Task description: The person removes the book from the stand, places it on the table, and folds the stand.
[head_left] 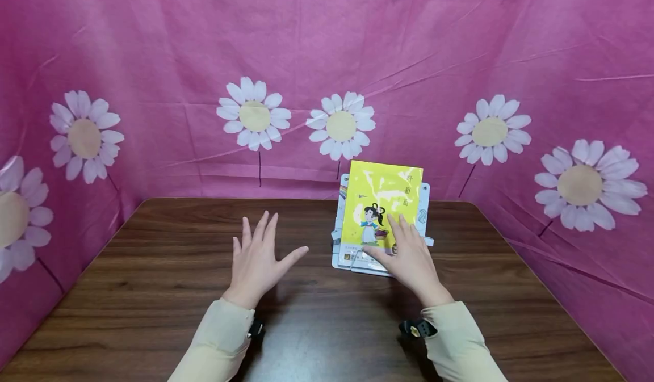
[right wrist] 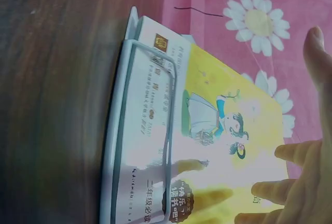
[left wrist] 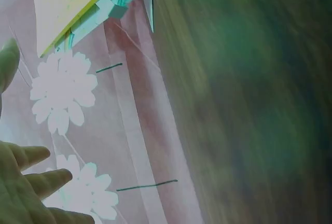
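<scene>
A person's left hand (head_left: 258,265) hangs splayed above a wooden bench (head_left: 153,291); the right hand (head_left: 413,260), also spread, hovers just off a yellow book (head_left: 375,196) propped on a pale-blue stand (head_left: 424,197), at that hand's eleven o'clock and the left's two o'clock.

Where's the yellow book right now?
In the head view, the yellow book rests on the pale stand, right of centre, partly behind the right hand.

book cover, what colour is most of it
The book cover is mostly bright yellow; the head view shows it best.
</scene>
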Demonstrator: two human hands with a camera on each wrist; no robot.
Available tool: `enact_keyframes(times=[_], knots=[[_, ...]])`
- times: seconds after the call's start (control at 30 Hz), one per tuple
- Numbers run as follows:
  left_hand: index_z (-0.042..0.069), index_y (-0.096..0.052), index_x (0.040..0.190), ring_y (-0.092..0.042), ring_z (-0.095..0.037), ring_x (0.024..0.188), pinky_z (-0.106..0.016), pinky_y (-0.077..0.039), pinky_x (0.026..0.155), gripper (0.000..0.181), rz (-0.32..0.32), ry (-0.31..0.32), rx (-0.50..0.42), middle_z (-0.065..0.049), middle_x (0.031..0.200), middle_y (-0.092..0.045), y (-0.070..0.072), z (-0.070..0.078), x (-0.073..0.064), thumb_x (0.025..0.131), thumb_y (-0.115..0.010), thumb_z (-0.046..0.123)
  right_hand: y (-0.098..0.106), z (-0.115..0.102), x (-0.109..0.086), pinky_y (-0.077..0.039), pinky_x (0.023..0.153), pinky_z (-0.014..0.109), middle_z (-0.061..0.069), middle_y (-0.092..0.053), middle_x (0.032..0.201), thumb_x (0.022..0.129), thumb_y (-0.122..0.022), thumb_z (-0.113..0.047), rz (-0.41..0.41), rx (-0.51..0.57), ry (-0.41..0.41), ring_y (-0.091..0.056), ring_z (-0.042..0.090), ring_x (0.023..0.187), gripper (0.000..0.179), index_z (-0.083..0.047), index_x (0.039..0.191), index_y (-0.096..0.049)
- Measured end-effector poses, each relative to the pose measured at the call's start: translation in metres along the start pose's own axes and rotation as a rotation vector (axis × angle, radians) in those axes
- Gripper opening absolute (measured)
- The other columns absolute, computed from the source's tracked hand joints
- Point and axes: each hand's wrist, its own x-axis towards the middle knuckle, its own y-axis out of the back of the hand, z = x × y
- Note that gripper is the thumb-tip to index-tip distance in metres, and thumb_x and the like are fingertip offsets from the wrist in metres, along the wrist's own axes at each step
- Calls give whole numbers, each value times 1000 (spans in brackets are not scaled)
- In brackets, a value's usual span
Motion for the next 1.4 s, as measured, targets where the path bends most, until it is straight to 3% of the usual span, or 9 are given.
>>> enact_keyframes(times=[0.17, 0.4, 0.57, 0.7, 1.07, 1.27, 1.4], knots=[[14, -38, 153, -23, -44, 149, -68, -27, 113, 95, 23, -17, -56, -9, 159, -37, -3, 7, 5, 82, -58, 75, 8, 3, 5, -27, 114, 67, 19, -22, 163, 86, -57, -70, -2, 97, -40, -23, 42, 148, 96, -14, 158, -25], [15, -48, 146, -46, -34, 136, -58, -45, 102, 79, 50, -21, -140, -8, 146, -53, -7, 17, 11, 88, -58, 67, 19, 11, 14, -33, 112, 62, 23, -33, 156, 92, -57, -62, 47, 231, -101, -35, 42, 142, 86, -8, 154, -33], [18, -54, 142, -50, -30, 131, -58, -48, 97, 71, 47, 6, -209, -7, 142, -57, -11, 27, 18, 89, -58, 66, 25, 21, 18, -44, 104, 55, 20, -44, 150, 95, -56, -57, 127, 345, -130, -48, 39, 130, 74, -7, 148, -43], [19, -57, 139, -55, -28, 128, -55, -49, 96, 67, 38, 21, -277, -5, 136, -61, -16, 35, 24, 89, -59, 64, 30, 27, 22, -44, 102, 51, 19, -51, 145, 95, -52, -61, 154, 399, -177, -49, 36, 127, 74, -8, 146, -45], [11, -64, 129, -67, -21, 98, -39, -55, 85, 53, -24, 29, -543, -7, 115, -71, -30, 51, 42, 91, -66, 48, 38, 44, 35, -58, 88, 33, 20, -54, 136, 91, -49, -70, 138, 539, -297, -59, 28, 111, 84, -6, 145, -46], [7, -66, 127, -65, -18, 92, -31, -54, 77, 51, -71, 45, -586, -5, 108, -72, -39, 57, 47, 93, -66, 45, 36, 55, 40, -59, 83, 28, 20, -53, 138, 92, -51, -66, 115, 621, -326, -59, 17, 97, 84, -2, 146, -44], [7, -66, 126, -63, -15, 83, -26, -53, 68, 48, -114, 74, -621, -6, 107, -72, -45, 61, 49, 93, -66, 42, 34, 58, 41, -59, 85, 30, 21, -51, 139, 92, -52, -65, 85, 627, -341, -60, 18, 100, 85, 0, 146, -43]])
